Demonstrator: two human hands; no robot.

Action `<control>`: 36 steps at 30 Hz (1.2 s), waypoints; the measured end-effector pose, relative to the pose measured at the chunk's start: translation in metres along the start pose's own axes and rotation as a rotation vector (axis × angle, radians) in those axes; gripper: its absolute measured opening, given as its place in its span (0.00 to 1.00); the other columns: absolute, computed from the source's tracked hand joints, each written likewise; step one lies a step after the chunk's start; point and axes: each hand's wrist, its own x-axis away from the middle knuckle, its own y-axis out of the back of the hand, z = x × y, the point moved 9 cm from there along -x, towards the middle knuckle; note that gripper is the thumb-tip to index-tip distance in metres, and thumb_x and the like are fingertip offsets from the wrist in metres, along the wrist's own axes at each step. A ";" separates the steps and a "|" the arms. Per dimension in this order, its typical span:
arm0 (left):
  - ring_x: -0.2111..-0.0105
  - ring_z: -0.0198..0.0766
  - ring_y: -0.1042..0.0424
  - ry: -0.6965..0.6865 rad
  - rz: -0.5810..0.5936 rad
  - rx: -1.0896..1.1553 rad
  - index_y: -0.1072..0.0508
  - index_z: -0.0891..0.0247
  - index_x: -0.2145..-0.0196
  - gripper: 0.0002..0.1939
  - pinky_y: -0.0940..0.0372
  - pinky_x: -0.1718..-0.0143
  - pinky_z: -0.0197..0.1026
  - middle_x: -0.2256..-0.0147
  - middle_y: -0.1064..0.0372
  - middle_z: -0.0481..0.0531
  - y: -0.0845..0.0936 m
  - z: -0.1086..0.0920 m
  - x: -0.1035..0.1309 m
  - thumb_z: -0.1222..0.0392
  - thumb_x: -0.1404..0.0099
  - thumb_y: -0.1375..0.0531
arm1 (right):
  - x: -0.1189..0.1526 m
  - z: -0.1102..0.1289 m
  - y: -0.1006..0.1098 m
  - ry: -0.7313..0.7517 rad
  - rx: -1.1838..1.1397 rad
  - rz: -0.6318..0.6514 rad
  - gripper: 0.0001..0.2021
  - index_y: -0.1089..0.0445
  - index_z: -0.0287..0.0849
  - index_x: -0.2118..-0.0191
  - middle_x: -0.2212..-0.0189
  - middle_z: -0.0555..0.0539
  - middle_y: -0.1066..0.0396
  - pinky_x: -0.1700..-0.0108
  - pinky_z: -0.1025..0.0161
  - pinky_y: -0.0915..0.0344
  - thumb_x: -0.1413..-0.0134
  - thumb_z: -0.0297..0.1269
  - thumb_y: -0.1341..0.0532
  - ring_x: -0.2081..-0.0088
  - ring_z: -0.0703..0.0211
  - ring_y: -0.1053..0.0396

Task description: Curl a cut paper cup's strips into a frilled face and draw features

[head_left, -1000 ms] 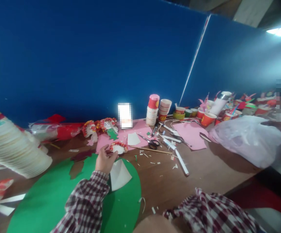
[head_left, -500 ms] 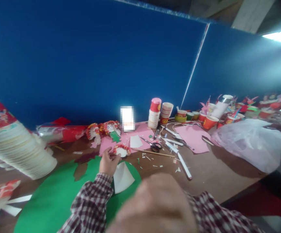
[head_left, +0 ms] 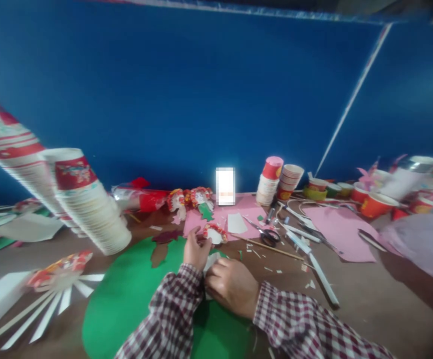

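My left hand (head_left: 197, 247) has its fingers curled, with the thumb at the edge of a small white paper cutout (head_left: 215, 234) that has a scalloped red-and-yellow border. Just below it, my right hand (head_left: 233, 284) is closed over a curved white paper piece (head_left: 211, 262), which it mostly covers; its fingertips are hidden. Both hands are above a big green paper sheet (head_left: 115, 299). Beyond the fingers lie a pink sheet (head_left: 222, 214), a white paper trapezoid (head_left: 237, 223) and black-handled scissors (head_left: 269, 237).
Tall stacks of paper cups (head_left: 89, 204) lean at left, beside a fan-like cut cup (head_left: 61, 279). Shorter cup stacks (head_left: 269, 184) stand by the blue wall (head_left: 201, 99). Pens (head_left: 323, 276), a wooden stick (head_left: 276, 248) and paper scraps lie right, before a plastic bag (head_left: 422, 244).
My right hand, blurred and close to the camera before, has moved forward and down onto the white paper. The left hand stays at the cutout. The view has turned left.
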 end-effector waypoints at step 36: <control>0.78 0.26 0.35 -0.076 -0.071 -0.006 0.41 0.65 0.54 0.22 0.35 0.76 0.31 0.71 0.39 0.48 0.002 -0.004 0.005 0.68 0.48 0.44 | 0.002 -0.013 -0.008 -0.027 -0.106 -0.099 0.07 0.32 0.42 0.62 0.66 0.47 0.32 0.61 0.61 0.42 0.44 0.31 0.47 0.63 0.59 0.38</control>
